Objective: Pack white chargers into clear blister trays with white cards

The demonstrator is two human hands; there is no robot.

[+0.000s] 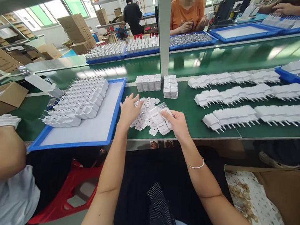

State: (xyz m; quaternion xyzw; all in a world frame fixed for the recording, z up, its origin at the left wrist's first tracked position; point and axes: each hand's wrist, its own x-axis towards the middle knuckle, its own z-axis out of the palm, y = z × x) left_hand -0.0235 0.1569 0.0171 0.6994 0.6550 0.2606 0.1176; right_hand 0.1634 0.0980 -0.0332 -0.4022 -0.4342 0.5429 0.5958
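Taking the pile of loose white cards (142,120) as the centre of a clock, with twelve pointing away from the wearer, the left hand (131,110) is at nine to ten o'clock. It is mostly open, palm down, its fingers loosely spread at the pile's edge; whether a card is under the fingertips I can't tell. The right hand (177,122), at about four, is closed in a pinch, thumb uppermost, on the edge of a clear bag (159,117) — small printed cards seem to show through it. The bag lies tilted over the pile's right side.

Two blocks of stacked cards stand on the green bench (185,109): the wider block (148,83) at twelve, the narrower block (170,86) nearer one. At nine is a blue-rimmed tray (88,144) bearing rows of white pronged pieces (82,99); three more rows of similar pieces (238,95) run from two to three o'clock. A co-worker's gloved hand (5,121) is farther out, around nine.
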